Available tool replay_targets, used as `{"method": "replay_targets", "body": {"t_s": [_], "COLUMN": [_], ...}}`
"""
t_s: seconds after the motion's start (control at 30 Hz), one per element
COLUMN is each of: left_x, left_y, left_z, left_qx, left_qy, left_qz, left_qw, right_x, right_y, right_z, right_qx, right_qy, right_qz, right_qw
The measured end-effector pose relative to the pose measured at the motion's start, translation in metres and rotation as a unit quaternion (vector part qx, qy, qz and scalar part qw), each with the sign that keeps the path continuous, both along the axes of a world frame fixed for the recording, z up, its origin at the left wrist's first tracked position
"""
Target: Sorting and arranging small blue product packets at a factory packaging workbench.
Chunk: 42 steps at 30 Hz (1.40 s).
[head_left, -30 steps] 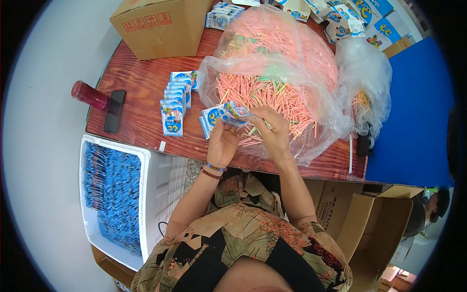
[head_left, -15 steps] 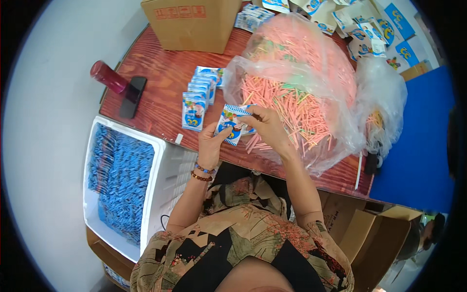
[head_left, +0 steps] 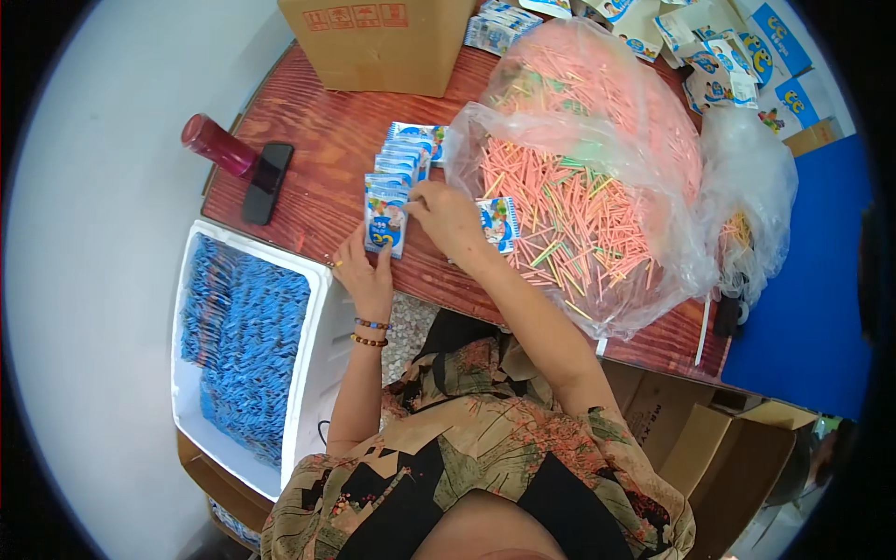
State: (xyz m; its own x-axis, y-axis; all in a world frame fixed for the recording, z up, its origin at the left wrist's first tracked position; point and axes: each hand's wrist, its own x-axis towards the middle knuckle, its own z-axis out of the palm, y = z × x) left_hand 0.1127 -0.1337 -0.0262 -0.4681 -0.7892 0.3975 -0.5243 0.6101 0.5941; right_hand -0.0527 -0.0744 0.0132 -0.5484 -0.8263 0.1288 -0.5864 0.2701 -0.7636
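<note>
A blue-and-white sachet [head_left: 385, 224] lies at the near end of an overlapping row of like sachets [head_left: 397, 163] on the table. My left hand [head_left: 362, 271] grips its lower end, thumb on top. Fingers of my right hand [head_left: 453, 219] are pinched at its right edge. Another sachet [head_left: 499, 224] lies beside my right wrist, partly covered by it, at the edge of a clear plastic bag [head_left: 597, 322]. Thin pink sticks [head_left: 579, 210], with some green and yellow ones, fill the open bag.
At the left stands a white foam box [head_left: 308, 373] packed with blue sachets [head_left: 247, 355]. A phone [head_left: 268, 184] and a red bottle [head_left: 219, 147] are on the table [head_left: 322, 121]. A carton [head_left: 378, 42] stands at the back; printed boxes [head_left: 719, 70] lie back right.
Both hands have moved left from in front of the bag to the row, bringing a sachet onto its near end. Another sachet now lies by the bag. The view has shifted slightly.
</note>
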Motion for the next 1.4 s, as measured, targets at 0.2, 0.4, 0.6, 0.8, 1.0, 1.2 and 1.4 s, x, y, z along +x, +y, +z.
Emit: {"method": "replay_targets", "body": {"t_s": [0.2,0.4,0.6,0.8,1.0,1.2,1.4], "left_x": [0.001,-0.003,-0.024,-0.095,-0.105,-0.113,-0.098], "left_y": [0.000,0.003,0.022,0.032,0.025,0.043,0.046], "left_z": [-0.001,0.005,0.031,0.016,0.018,0.041,0.052], "left_qx": [0.000,0.102,-0.006,0.134,0.269,0.142,0.485], "left_qy": [-0.003,0.116,0.131,0.182,0.067,0.264,0.283], "left_qz": [0.017,-0.010,-0.097,-0.166,-0.161,-0.154,-0.272], "left_qw": [1.000,0.988,0.987,0.960,0.947,0.941,0.781], "right_x": [-0.052,-0.070,-0.074,-0.079,-0.083,-0.087,-0.058], "right_y": [0.080,0.093,0.107,0.109,0.103,0.113,0.132], "right_z": [0.017,0.009,0.015,0.011,0.005,0.013,0.030], "right_qx": [0.092,0.104,-0.049,-0.097,-0.243,-0.181,-0.226], "right_qy": [0.178,0.143,0.018,0.022,0.227,-0.016,-0.331], "right_qz": [-0.123,-0.105,-0.084,-0.064,-0.080,0.010,-0.059], "right_qw": [0.972,0.978,0.995,0.993,0.940,0.983,0.914]}}
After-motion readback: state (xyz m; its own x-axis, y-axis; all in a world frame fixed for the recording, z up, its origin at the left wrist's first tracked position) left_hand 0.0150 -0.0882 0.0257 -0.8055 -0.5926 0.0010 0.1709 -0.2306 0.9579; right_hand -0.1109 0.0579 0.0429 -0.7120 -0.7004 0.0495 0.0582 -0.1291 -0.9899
